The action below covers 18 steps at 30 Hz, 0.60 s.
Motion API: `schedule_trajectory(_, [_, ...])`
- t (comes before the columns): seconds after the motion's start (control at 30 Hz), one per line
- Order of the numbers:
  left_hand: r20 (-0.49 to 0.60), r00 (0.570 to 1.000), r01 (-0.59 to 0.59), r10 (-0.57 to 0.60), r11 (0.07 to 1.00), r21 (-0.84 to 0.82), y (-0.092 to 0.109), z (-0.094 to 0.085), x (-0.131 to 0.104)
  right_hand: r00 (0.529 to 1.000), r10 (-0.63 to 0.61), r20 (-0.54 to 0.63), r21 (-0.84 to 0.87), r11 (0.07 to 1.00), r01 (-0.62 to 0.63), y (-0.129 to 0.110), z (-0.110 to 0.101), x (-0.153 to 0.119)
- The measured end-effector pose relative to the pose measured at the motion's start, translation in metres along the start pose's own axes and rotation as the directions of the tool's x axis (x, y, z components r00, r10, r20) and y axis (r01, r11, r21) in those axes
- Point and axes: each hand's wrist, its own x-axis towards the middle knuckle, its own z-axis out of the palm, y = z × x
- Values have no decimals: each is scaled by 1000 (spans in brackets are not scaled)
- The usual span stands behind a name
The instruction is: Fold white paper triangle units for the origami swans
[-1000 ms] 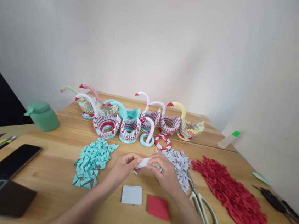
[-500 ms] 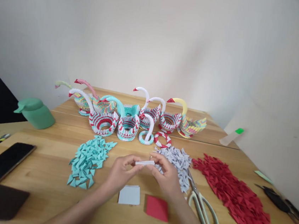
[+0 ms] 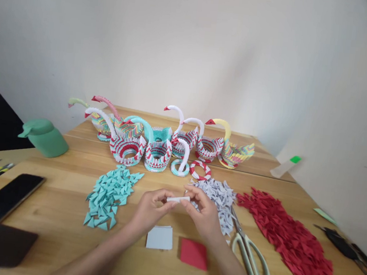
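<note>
A small folded strip of white paper (image 3: 178, 199) is pinched between my two hands above the middle of the table. My left hand (image 3: 154, 206) grips its left end between thumb and fingers. Its right end is held the same way by my right hand (image 3: 202, 211). Just below lie a stack of white paper pieces (image 3: 160, 238) and a stack of red paper pieces (image 3: 193, 253). Behind my right hand spreads a pile of white folded triangles (image 3: 221, 198), partly hidden by that hand. Teal folded triangles (image 3: 110, 197) are heaped left of my left hand.
Several folded-paper swans (image 3: 126, 149) stand in a row at the back, near a red-and-white paper ring (image 3: 200, 170). Scissors (image 3: 250, 254) and red triangles (image 3: 290, 240) lie at right. A phone (image 3: 5, 197) and green container (image 3: 44, 138) are at left.
Both hands keep their pinch on the white paper strip, which has barely moved. The whole view has shifted very slightly.
</note>
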Motion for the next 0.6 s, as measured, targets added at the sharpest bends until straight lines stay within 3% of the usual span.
schedule_trajectory(0.6, [-27, 999, 28, -27, 999, 20, 5, 0, 0, 999, 29, 15, 41, 999, -30, 5, 1, -1])
